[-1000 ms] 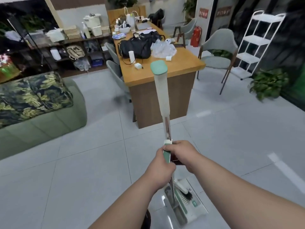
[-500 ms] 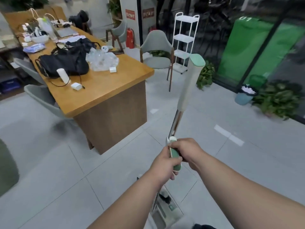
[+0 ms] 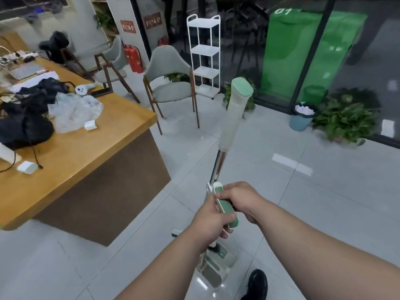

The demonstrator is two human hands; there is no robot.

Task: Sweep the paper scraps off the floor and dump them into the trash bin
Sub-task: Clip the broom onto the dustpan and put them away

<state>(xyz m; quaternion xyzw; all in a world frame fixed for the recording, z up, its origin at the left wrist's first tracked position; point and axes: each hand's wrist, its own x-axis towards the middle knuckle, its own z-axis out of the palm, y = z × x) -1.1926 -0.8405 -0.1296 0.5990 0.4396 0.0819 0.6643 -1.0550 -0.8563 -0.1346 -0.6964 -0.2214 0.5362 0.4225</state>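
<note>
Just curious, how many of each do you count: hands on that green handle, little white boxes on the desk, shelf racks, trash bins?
Hands: 2, left hand and right hand, both on the green handle
White boxes: 2
Shelf rack: 1
Trash bin: 1
Total: 6

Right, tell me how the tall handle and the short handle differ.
The tall handle is white with a mint cap; the short handle is mostly green. The tall handle rises free on a metal shaft, top leaning right; the short handle, top leaning left, is gripped by the left hand and the right hand. Both are mint and white.
</note>
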